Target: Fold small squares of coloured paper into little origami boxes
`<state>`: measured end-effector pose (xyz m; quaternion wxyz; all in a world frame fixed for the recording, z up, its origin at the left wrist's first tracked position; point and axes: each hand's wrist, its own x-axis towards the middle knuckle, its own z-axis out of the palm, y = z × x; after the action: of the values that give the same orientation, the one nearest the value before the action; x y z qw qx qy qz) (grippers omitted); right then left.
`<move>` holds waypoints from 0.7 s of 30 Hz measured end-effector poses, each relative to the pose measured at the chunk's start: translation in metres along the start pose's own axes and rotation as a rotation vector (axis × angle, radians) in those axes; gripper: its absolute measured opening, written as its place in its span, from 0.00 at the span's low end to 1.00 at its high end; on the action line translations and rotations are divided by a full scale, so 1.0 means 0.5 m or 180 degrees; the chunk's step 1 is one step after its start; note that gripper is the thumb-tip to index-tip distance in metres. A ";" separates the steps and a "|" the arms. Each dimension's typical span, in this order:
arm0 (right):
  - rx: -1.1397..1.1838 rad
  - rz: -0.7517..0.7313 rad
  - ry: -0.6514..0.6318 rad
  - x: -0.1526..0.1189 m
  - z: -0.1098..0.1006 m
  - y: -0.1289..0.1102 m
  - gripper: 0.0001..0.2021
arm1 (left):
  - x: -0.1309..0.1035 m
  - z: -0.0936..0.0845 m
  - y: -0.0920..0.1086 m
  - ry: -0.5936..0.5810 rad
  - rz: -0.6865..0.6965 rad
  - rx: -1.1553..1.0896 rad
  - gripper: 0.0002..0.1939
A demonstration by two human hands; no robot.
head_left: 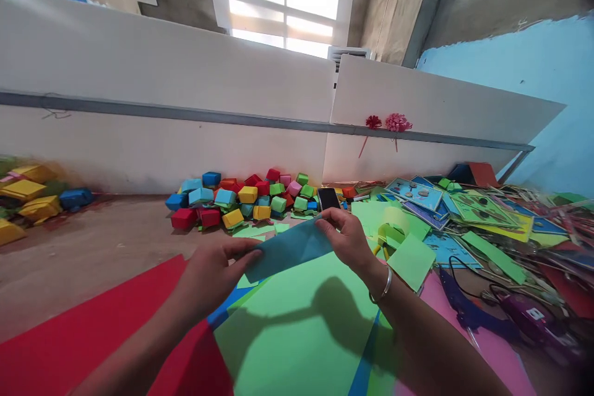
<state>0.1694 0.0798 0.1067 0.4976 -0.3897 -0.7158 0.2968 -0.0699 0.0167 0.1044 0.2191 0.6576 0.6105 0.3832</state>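
A blue paper strip [292, 252] is stretched out between my two hands, above the table. My left hand [218, 272] pinches its left end between thumb and fingers. At the upper right corner, my right hand [346, 236] grips it the same way; a silver bangle circles that wrist. Beneath lies a large light green paper sheet [297, 334], with shadows of my hands across it. A red paper sheet [116, 322] reaches out to the left, and bits of blue paper show along the green sheet's edges.
Many small folded paper boxes [248, 195] are heaped against the white panel, near a phone [328, 199]. Yellow boxes [32, 198] sit far left. On the right are yellow-handled scissors [381, 247], a purple glue gun [473, 309], a pink sheet [445, 297] and picture cards [482, 209].
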 end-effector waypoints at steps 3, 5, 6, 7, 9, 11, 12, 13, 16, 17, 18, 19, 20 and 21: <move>0.0143 0.0179 -0.0068 -0.001 0.002 -0.001 0.10 | 0.004 -0.005 -0.004 -0.0164 -0.0382 -0.0293 0.26; 0.0212 0.0284 -0.0092 -0.001 0.003 0.003 0.11 | 0.005 -0.007 -0.004 -0.0171 -0.0507 -0.0406 0.28; 0.0231 0.0317 -0.0093 -0.001 0.004 0.006 0.11 | 0.005 -0.008 -0.002 -0.0180 -0.0513 -0.0439 0.29; 0.0241 0.0334 -0.0091 -0.001 0.004 0.009 0.11 | 0.005 -0.008 -0.001 -0.0197 -0.0502 -0.0454 0.29; 0.0233 0.0358 -0.0079 0.000 0.006 0.014 0.11 | 0.004 -0.008 0.002 -0.0229 -0.0493 -0.0433 0.29; 0.0169 0.0374 -0.0070 0.000 0.008 0.017 0.12 | 0.004 -0.004 0.003 -0.0242 -0.0518 -0.0431 0.29; 0.0106 0.0377 -0.0069 0.000 0.009 0.017 0.12 | 0.004 0.000 0.002 -0.0253 -0.0560 -0.0472 0.29; 0.0019 0.0376 -0.0076 -0.001 0.010 0.016 0.13 | 0.004 0.003 0.001 -0.0282 -0.0615 -0.0538 0.29; -0.0347 0.0309 -0.0072 -0.004 0.012 0.013 0.13 | 0.005 0.016 -0.003 -0.0351 -0.0746 -0.0730 0.29; -0.0476 0.0283 -0.0075 -0.004 0.013 0.012 0.12 | 0.005 0.019 -0.003 -0.0339 -0.0756 -0.0756 0.28; -0.0598 0.0261 -0.0083 -0.005 0.013 0.012 0.12 | 0.005 0.021 -0.002 -0.0324 -0.0755 -0.0778 0.27; -0.0713 0.0249 -0.0094 -0.005 0.013 0.012 0.11 | 0.005 0.022 0.000 -0.0319 -0.0764 -0.0812 0.26; -0.0823 0.0250 -0.0117 -0.005 0.013 0.013 0.11 | 0.006 0.022 0.002 -0.0339 -0.0781 -0.0852 0.25; -0.0934 0.0259 -0.0147 -0.005 0.013 0.016 0.10 | 0.006 0.022 0.003 -0.0386 -0.0797 -0.0894 0.25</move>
<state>0.1656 0.0813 0.0970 0.4063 -0.4800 -0.7464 0.2177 -0.0606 0.0214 0.0997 0.3910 0.5613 0.6138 0.3941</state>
